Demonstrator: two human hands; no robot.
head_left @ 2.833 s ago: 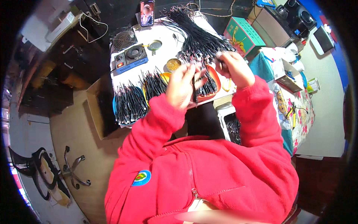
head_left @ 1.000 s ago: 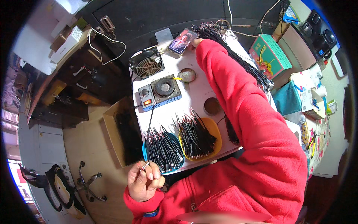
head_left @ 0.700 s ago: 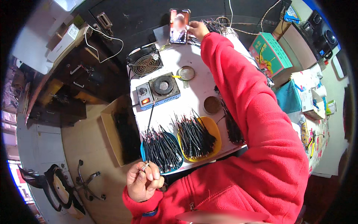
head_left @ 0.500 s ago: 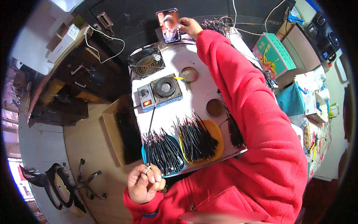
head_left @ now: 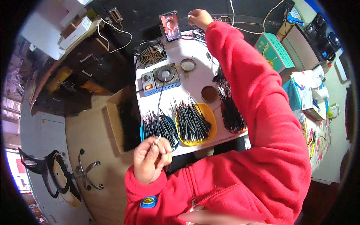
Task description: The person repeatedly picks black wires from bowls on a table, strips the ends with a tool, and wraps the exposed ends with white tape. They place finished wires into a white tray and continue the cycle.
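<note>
My left hand (head_left: 152, 159), low and left of centre, is closed on a thin black cable near its pale end. The black cable (head_left: 160, 100) runs away from me over a blue bowl (head_left: 142, 132) of cut cables, and its far tip reaches the round well of a small heated pot (head_left: 165, 74). The pot's switch glows orange. At the far side my right hand (head_left: 200, 18) is raised with fingers curled together; whatever they may hold is too small to make out. Left of it, apart from the fingers, a lit phone (head_left: 170, 26) stands upright.
A yellow bowl (head_left: 212, 119) of black cables stands beside the blue one, with another cable bundle (head_left: 231, 112) to its right. Behind the pot sits a fan with a round grille (head_left: 152, 55). Two small round tins (head_left: 188, 65) rest on the white table. A carton (head_left: 116, 123) stands left.
My right hand has moved off the phone's edge to the right. The cable's far tip has gone from the pot's front edge into its well. The view has shifted a little.
</note>
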